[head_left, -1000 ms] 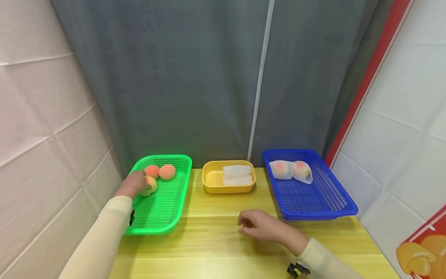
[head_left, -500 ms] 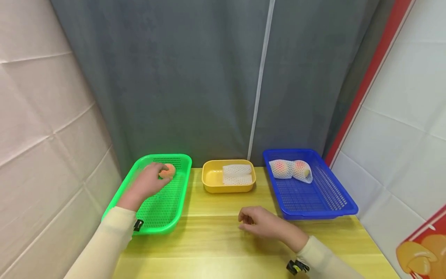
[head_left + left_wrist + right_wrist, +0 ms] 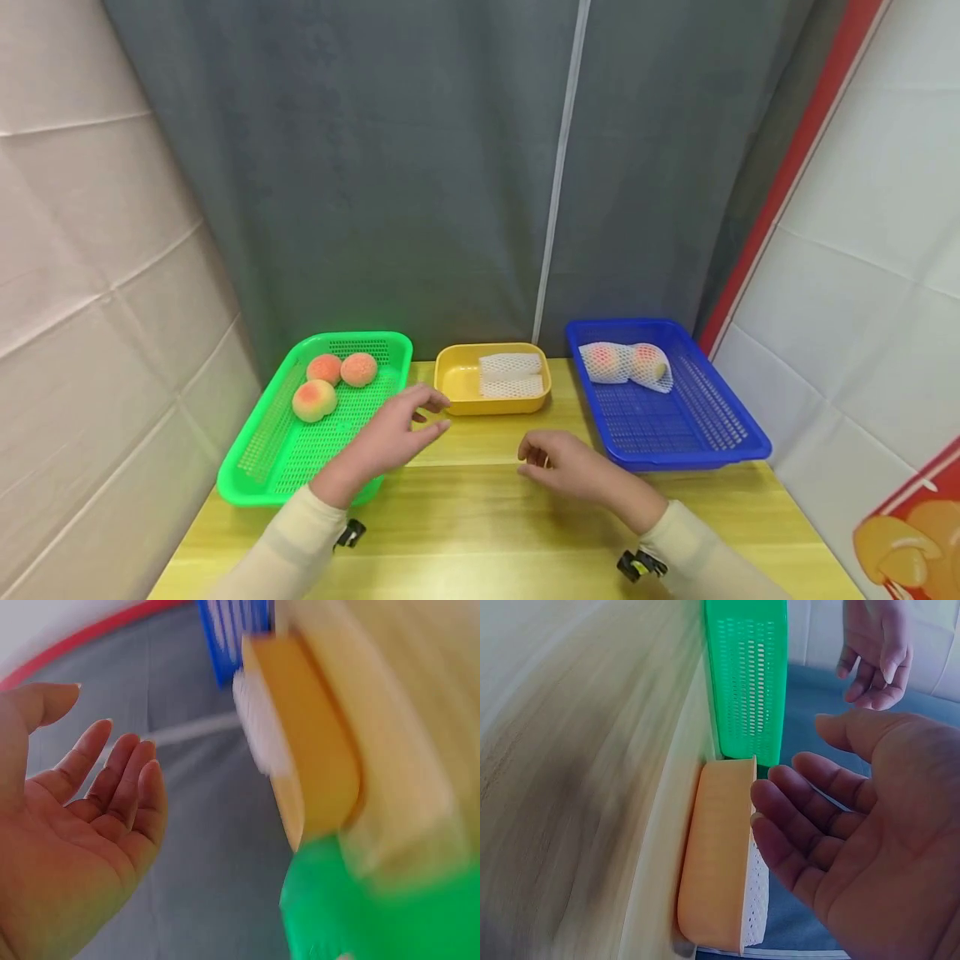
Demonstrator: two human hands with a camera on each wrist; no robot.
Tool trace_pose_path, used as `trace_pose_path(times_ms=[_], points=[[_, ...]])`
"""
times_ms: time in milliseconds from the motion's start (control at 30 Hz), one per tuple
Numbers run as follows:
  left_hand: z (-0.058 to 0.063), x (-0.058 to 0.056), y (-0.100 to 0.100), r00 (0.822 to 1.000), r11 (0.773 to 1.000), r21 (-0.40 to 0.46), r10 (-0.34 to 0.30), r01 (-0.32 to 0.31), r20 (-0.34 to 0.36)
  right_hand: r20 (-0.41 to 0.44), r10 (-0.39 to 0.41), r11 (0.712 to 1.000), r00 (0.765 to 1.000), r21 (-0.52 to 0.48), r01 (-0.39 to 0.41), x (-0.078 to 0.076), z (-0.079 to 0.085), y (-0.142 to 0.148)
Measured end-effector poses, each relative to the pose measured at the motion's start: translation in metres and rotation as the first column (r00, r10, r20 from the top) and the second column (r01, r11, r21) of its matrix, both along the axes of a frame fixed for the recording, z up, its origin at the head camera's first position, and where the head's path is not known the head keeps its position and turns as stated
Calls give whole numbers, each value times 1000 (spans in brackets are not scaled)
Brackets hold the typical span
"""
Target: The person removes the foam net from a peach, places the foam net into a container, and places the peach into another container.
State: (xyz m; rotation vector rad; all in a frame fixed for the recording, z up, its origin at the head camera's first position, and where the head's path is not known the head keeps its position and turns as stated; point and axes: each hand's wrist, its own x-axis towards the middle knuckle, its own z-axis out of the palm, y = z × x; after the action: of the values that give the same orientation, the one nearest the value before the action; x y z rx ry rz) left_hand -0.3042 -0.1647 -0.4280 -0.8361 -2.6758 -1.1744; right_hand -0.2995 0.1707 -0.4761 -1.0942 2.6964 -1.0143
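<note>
My left hand [image 3: 390, 433] hovers over the right front edge of the green basket [image 3: 251, 487], near the yellow tray [image 3: 457, 407]. Its fingers are loosely bent, and the left wrist view shows the palm [image 3: 82, 847] holding nothing. In the green basket lie a yellow-red peach [image 3: 314, 401] and two redder peaches, one [image 3: 324, 368] beside the other [image 3: 359, 369]. White foam net sleeves [image 3: 511, 375] lie in the tray's right half. My right hand [image 3: 573, 469] is over the table in front of the tray, fingers relaxed and holding nothing, as the right wrist view [image 3: 885, 832] confirms.
At the right stands a blue basket [image 3: 660, 425] with two net-wrapped peaches [image 3: 627, 365] at its back. A wooden table [image 3: 465, 533] carries all three containers. A grey curtain [image 3: 405, 167] hangs behind, with pale walls at both sides.
My left hand has let go of the yellow-red peach and moved right, out of the green basket toward the yellow tray. That peach stays in the basket. My right hand has hardly moved.
</note>
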Motion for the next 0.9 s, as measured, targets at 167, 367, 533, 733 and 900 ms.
trace_pose_path(times_ms=[167, 367, 533, 733, 900], points=[[-26, 10, 32, 998, 998, 13, -58, 58, 25, -23, -8, 1000, 1000, -17, 7, 0, -1, 1], [-43, 11, 45, 997, 997, 5, -75, 75, 32, -33, -5, 1000, 999, -9, 4, 1, -2, 3], [-43, 11, 46, 996, 997, 22, -76, 76, 37, -31, -9, 1000, 999, -15, 8, 1, -2, 4], [-42, 11, 47, 996, 997, 22, -81, 80, 45, -37, -13, 1000, 999, -13, 13, 0, -3, 6], [-42, 7, 56, 994, 995, 18, -103, 102, 29, -29, -50, 999, 998, 12, 50, -1, 4, 11]])
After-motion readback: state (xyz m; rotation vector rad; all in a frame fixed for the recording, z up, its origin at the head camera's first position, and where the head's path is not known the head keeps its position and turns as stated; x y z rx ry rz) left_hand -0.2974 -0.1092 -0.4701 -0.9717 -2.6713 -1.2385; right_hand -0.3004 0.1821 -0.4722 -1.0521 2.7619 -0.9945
